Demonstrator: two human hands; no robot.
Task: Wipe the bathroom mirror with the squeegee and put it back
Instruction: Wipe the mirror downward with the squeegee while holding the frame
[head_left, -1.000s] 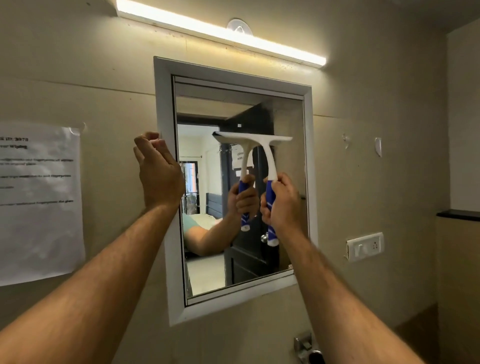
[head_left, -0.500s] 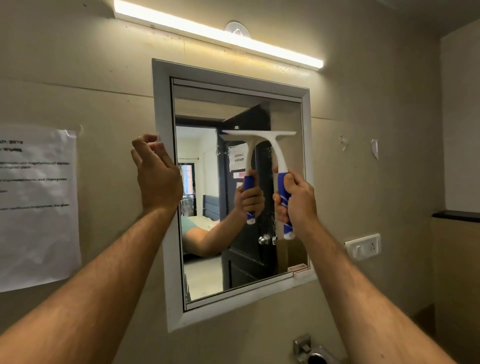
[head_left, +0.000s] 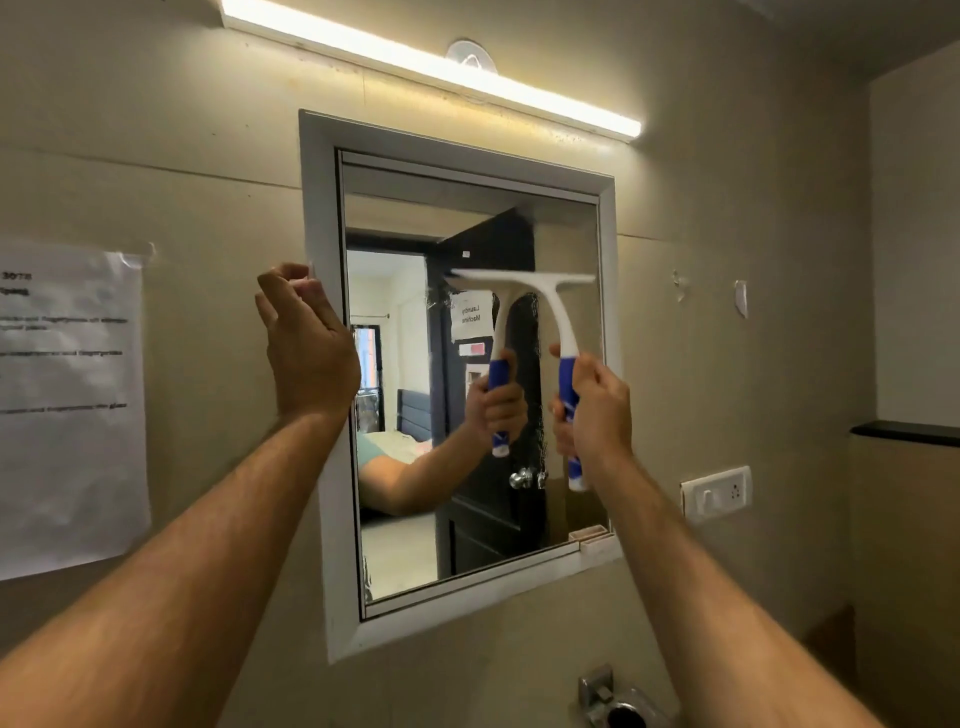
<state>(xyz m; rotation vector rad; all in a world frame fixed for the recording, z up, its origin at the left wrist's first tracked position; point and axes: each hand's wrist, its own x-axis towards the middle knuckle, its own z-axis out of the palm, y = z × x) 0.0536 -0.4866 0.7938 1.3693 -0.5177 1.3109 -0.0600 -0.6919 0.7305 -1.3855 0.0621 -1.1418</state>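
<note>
A mirror in a white frame hangs on the beige wall. My right hand grips the blue handle of a white squeegee. Its blade lies level against the right half of the glass, about mid height, close to the frame's right side. My left hand rests on the frame's left edge, fingers curled against it. The glass reflects my right hand, the squeegee and a dark door.
A lit tube light runs above the mirror. A taped paper sheet hangs on the wall at left. A white switch plate sits right of the mirror, a metal fitting below it, and a dark ledge at far right.
My right hand has slid the squeegee to the right across the glass, toward the frame's right side. My left hand has stayed on the left edge.
</note>
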